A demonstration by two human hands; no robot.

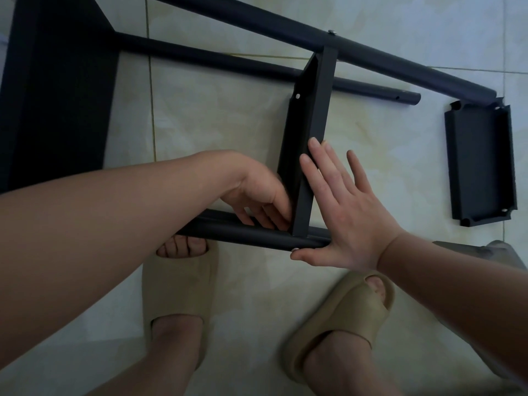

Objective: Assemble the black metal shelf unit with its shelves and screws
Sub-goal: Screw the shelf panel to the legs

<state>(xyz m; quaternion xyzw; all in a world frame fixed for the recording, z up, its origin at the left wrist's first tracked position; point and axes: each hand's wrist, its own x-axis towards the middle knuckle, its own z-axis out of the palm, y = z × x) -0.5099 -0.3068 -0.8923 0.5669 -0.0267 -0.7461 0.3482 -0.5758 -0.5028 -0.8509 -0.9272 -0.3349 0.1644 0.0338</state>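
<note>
My right grip point(343, 212), flat and open, braces the shelf point(311, 115) running away from me, thumb at the pole's point(243, 234) screw point(295, 249). My left grip point(257, 195) curls at that joint, contents hidden.

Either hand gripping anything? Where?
Right hand presses flat against the shelf. Left hand curls into its near end by the pole; grip unclear.

Floor point(228, 124): pale marbled tiles, thin grout lines. Lying on it: black shelf frame point(400, 61), on its side; one loose shelf tray point(480, 164), hollow side up, just beside the frame's pole end. Standing on it: left slipper point(177, 287), right slipper point(348, 310), both tan, worn.
</note>
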